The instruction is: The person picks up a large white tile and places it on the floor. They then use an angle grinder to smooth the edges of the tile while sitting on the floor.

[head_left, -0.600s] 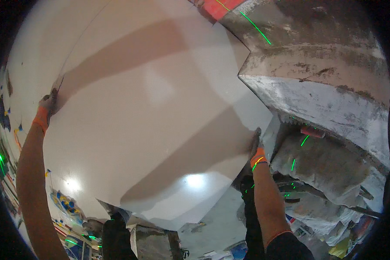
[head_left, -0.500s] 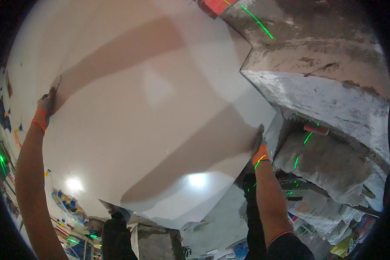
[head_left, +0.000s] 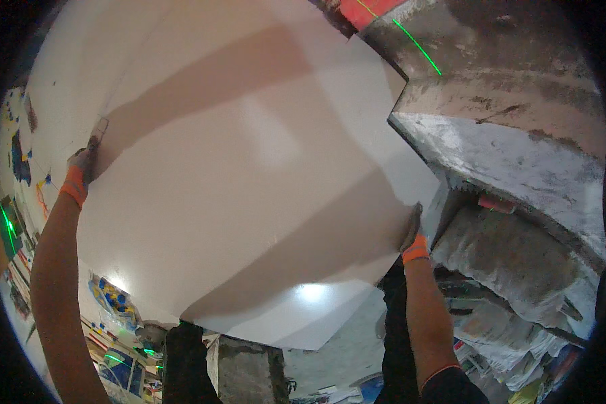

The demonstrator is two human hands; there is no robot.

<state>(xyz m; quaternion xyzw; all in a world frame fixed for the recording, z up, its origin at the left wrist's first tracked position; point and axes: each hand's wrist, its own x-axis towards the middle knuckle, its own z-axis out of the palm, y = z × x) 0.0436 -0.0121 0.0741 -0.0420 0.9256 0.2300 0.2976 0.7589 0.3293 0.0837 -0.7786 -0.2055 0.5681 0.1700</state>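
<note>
Spreading apart, a left hand (head_left: 83, 163) and a right hand (head_left: 414, 236) in grey gloves with orange cuffs touch opposite sides of a large, flat, glossy off-white panel (head_left: 242, 195), which lies between them. Both hands have fingers stretched upward along it; whether either grips the edge cannot be told. Below the left hand sits a clear bag of blue-and-yellow pieces (head_left: 114, 300); right of the right hand, a bulging grey sack (head_left: 508, 259).

Right: rough concrete ledge (head_left: 498, 153), 1 green light line (head_left: 417, 46) above; dusty grey sack (head_left: 505, 252) below. Lower left: clear bag (head_left: 113, 297), blue and yellow pieces inside.
</note>
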